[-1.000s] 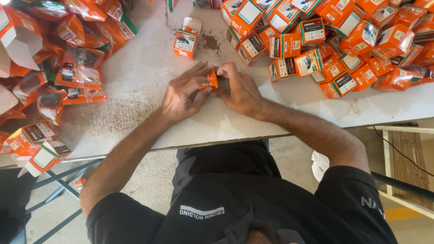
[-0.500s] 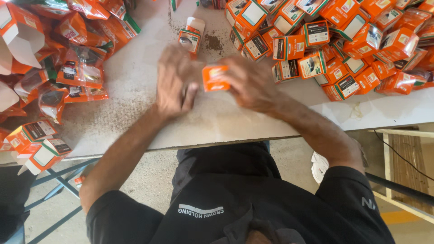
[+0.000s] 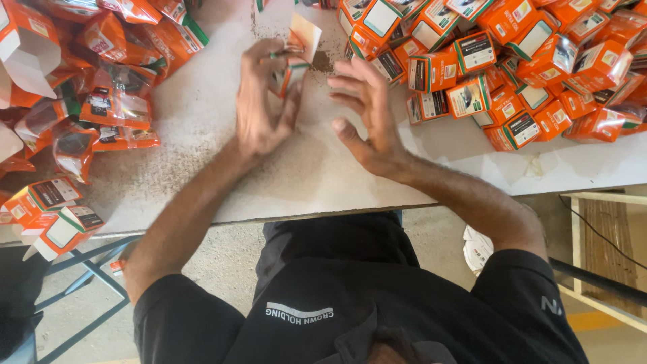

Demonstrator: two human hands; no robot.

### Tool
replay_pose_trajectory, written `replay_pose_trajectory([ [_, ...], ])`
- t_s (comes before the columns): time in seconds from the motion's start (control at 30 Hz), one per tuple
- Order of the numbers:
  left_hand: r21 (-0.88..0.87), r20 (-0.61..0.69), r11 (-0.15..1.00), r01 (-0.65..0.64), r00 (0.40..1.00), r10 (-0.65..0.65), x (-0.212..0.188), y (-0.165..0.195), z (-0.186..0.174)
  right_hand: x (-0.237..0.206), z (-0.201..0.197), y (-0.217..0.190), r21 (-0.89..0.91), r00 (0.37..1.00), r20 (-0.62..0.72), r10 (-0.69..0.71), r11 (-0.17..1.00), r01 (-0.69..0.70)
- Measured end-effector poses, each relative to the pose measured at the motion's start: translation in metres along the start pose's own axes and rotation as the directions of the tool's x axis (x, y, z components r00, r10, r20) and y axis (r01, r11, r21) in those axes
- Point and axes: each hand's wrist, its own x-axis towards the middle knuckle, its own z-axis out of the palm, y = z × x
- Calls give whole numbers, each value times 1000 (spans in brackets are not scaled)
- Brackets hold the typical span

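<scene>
Left hand (image 3: pixel 259 101) pinches a small orange box (image 3: pixel 291 71) on the far counter (image 3: pixel 202 135); right hand (image 3: pixel 367 111) hovers just beside, fingers spread

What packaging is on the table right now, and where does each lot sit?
Small carton: orange and white, in the left hand, top centre.
Closed cartons: orange with green edges, heaped at right, beyond the open right hand.
Plastic pouches: orange and clear, piled at left.

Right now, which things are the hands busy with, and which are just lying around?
Busy with:
- left hand gripping a small orange box
- right hand, open, beside it

Lying around:
- pile of orange boxes
- heap of orange packets
- white table
</scene>
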Motion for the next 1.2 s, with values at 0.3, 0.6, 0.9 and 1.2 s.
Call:
replay_pose_trajectory([
  [0.3, -128, 111, 972, -196, 971, 211, -8, 48, 24, -5, 3, 5, 500, 937, 145, 318, 794, -347],
  [0.6, -466, 105, 865, 185, 983, -153, -15, 36, 28, 7, -13, 10, 671, 912, 120, 392, 645, -365],
  [0.9, -636, 193, 691, 345, 937, -290, -17, 38, 26, 14, -11, -2, 741, 857, 298, 420, 464, -485],
  [1.2, -373, 180, 775, 510, 859, -479, -15, 33, 34, 9, 1, 4, 678, 853, 353, 385, 522, -517],
])
